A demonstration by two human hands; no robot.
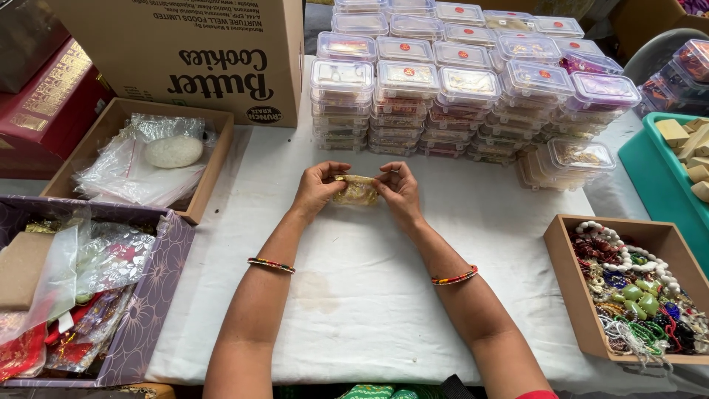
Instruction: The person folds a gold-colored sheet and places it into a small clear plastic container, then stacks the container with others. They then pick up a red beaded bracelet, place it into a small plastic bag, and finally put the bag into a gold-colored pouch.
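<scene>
My left hand point(317, 188) and my right hand point(399, 188) hold a small gold sheer pouch point(357, 191) between them, just above the white tablecloth point(354, 295). The fingertips of both hands pinch the pouch at its top edge, one at each end. Each wrist wears a thin striped bangle. Behind the hands stand stacks of small clear plastic boxes point(465, 89) with colourful contents.
A wooden tray of bead bracelets point(635, 288) sits at the right. At the left stand a wooden tray with plastic bags and a white stone point(173, 151) and a purple box of pouches point(88, 295). A large cardboard carton point(199, 52) is at the back left, a teal tray point(665, 177) far right.
</scene>
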